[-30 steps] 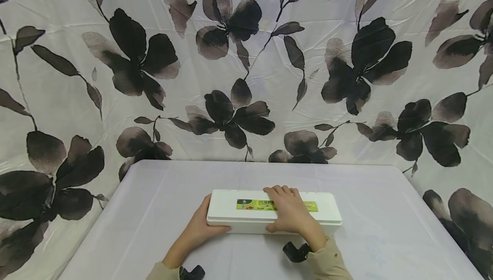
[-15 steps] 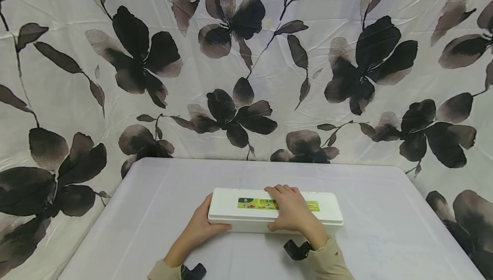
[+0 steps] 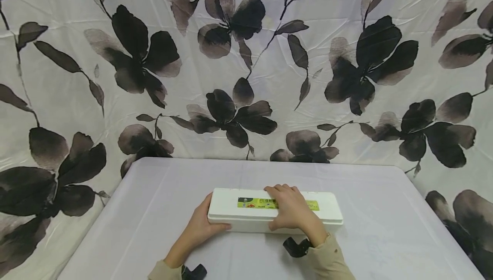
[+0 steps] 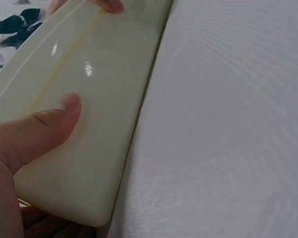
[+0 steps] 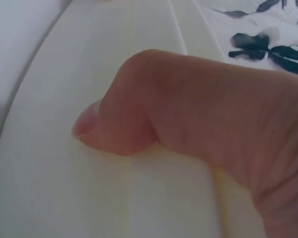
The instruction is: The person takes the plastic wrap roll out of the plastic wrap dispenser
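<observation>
A long white cling film box (image 3: 246,214) lies crosswise on the table, its lid down on the base. A yellow-green label (image 3: 256,203) runs along the lid, partly covered by a hand. At the box's left end, my left hand (image 3: 202,222) grips it, with the thumb (image 4: 57,119) along the front wall and the fingers mostly hidden round the end. My right hand (image 3: 290,211) spans the lid right of centre, fingertips at the far edge. In the right wrist view its bent thumb (image 5: 134,104) presses the front side.
White cloth covers the table (image 3: 173,186), whose far edge meets a hanging curtain (image 3: 300,74) with dark flowers. Black wrist camera mounts (image 3: 296,248) sit by both beige sleeves (image 3: 331,258), close to the tabletop.
The head view shifted very slightly early on. Both hands keep the same hold, and the box stays in its place.
</observation>
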The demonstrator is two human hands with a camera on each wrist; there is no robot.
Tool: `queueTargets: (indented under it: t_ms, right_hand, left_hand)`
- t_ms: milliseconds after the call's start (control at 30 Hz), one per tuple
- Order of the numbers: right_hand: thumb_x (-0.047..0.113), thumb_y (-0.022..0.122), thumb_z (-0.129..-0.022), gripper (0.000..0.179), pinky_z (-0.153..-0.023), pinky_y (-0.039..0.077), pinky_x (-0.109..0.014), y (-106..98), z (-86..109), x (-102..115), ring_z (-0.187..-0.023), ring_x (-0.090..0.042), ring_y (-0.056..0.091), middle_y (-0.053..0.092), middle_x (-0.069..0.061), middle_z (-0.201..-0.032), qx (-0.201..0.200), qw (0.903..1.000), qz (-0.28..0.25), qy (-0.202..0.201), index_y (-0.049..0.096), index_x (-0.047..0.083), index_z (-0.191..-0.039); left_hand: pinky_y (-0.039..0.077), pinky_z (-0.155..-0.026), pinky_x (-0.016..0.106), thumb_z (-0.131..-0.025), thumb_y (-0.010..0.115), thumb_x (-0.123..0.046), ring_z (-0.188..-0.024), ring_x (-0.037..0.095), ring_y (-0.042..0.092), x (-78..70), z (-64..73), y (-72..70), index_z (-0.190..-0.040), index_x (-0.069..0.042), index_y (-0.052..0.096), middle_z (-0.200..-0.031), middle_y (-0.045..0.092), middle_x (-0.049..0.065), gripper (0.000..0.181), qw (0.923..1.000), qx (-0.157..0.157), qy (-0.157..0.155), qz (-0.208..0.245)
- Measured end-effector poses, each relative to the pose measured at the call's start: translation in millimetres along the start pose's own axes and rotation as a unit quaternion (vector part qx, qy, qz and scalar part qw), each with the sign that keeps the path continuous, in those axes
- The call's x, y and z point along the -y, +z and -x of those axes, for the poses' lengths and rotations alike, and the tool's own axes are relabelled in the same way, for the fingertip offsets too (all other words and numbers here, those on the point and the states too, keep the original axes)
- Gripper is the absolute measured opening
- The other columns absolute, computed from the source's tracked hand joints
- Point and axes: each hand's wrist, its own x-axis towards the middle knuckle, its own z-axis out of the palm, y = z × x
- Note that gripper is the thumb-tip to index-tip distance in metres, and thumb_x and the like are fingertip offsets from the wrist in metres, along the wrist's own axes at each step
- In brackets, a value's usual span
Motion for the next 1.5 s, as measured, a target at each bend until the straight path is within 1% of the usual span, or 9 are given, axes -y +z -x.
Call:
queueTargets:
  t_ms: [133,200,433,667,833,1067,1200,1300,1500]
  right_hand:
    - [0.028,0.087,-0.049,0.088,-0.087,0.044,-0.048,-2,-1.4,-2,-0.099,-0.025,0.059,0.066,-0.005,-0.113,0.002,1.0000,0.002,-0.006,0.061,0.009,-0.131]
    - [0.029,0.088,-0.049,0.088,-0.086,0.044,-0.048,-3,-2.5,-3,-0.098,-0.025,0.059,0.066,-0.005,-0.112,0.008,0.9999,0.001,-0.008,0.061,0.009,-0.131]
    - [0.026,0.086,-0.051,0.085,-0.084,0.046,-0.050,-10,-9.1,-6,-0.097,-0.026,0.060,0.066,-0.006,-0.113,0.041,0.9991,-0.011,-0.003,0.062,0.007,-0.130]
    - [0.026,0.085,-0.052,0.083,-0.085,0.046,-0.049,-14,-13.9,-7,-0.096,-0.024,0.058,0.065,-0.005,-0.113,0.063,0.9979,-0.016,0.002,0.063,0.008,-0.130]
    - [0.025,0.084,-0.053,0.083,-0.085,0.045,-0.050,-15,-16.1,-8,-0.094,-0.022,0.056,0.064,-0.004,-0.113,0.084,0.9960,-0.032,0.005,0.062,0.007,-0.131]
    - [0.025,0.083,-0.053,0.085,-0.086,0.044,-0.051,-19,-22.0,-9,-0.096,-0.021,0.056,0.064,-0.005,-0.115,0.111,0.9925,-0.050,0.009,0.061,0.008,-0.133]
    - [0.025,0.084,-0.054,0.086,-0.087,0.045,-0.052,-22,-25.1,-10,-0.100,-0.022,0.057,0.064,-0.007,-0.119,0.125,0.9910,-0.048,0.005,0.060,0.007,-0.134]
    - [0.024,0.083,-0.055,0.084,-0.086,0.046,-0.049,-24,-27.2,-10,-0.098,-0.021,0.057,0.064,-0.005,-0.117,0.136,0.9895,-0.049,-0.002,0.060,0.006,-0.133]
    - [0.018,0.081,-0.056,0.080,-0.080,0.046,-0.038,-28,-28.7,-14,-0.091,-0.016,0.054,0.062,0.003,-0.110,0.159,0.9801,-0.119,0.006,0.061,0.009,-0.133]
  left_hand:
    - [0.032,-0.107,0.056,-0.060,0.095,-0.019,-0.126,0.025,0.053,-0.1,-1.0,1.1,-0.149,-0.012,0.038,-0.137,0.057,0.003,0.106,1.0000,0.002,-0.003,-0.006]
    - [0.034,-0.105,0.056,-0.060,0.095,-0.019,-0.124,0.025,0.054,0.2,-1.2,1.3,-0.149,-0.011,0.039,-0.136,0.058,0.003,0.106,1.0000,-0.001,-0.001,-0.009]
    - [0.044,-0.096,0.044,-0.057,0.095,-0.015,-0.110,0.020,0.060,-1.6,-0.9,0.6,-0.146,-0.011,0.041,-0.130,0.062,0.002,0.105,0.9999,-0.002,0.006,-0.015]
    - [0.045,-0.094,0.042,-0.058,0.095,-0.015,-0.108,0.019,0.060,-3.8,-1.0,-0.1,-0.145,-0.009,0.042,-0.127,0.062,0.002,0.102,0.9998,0.002,0.001,-0.018]
    - [0.046,-0.092,0.040,-0.059,0.095,-0.017,-0.104,0.018,0.061,-4.2,0.5,-0.2,-0.145,-0.008,0.042,-0.124,0.064,0.002,0.101,0.9999,0.003,-0.002,-0.017]
    - [0.046,-0.096,0.041,-0.062,0.094,-0.018,-0.109,0.018,0.061,-1.2,1.5,-0.7,-0.146,-0.010,0.040,-0.125,0.063,0.001,0.100,0.9998,0.010,0.005,-0.013]
    - [0.046,-0.097,0.041,-0.063,0.094,-0.019,-0.110,0.018,0.061,-0.7,1.5,-1.3,-0.147,-0.011,0.039,-0.126,0.062,0.000,0.101,0.9998,0.014,0.003,-0.017]
    - [0.046,-0.096,0.041,-0.063,0.094,-0.019,-0.109,0.018,0.061,-0.6,1.3,-1.7,-0.146,-0.011,0.039,-0.126,0.062,0.000,0.101,0.9998,0.013,0.001,-0.017]
    - [0.046,-0.096,0.041,-0.061,0.095,-0.018,-0.109,0.018,0.060,-0.3,0.9,-2.0,-0.146,-0.009,0.039,-0.125,0.062,0.001,0.102,0.9996,0.011,0.005,-0.026]
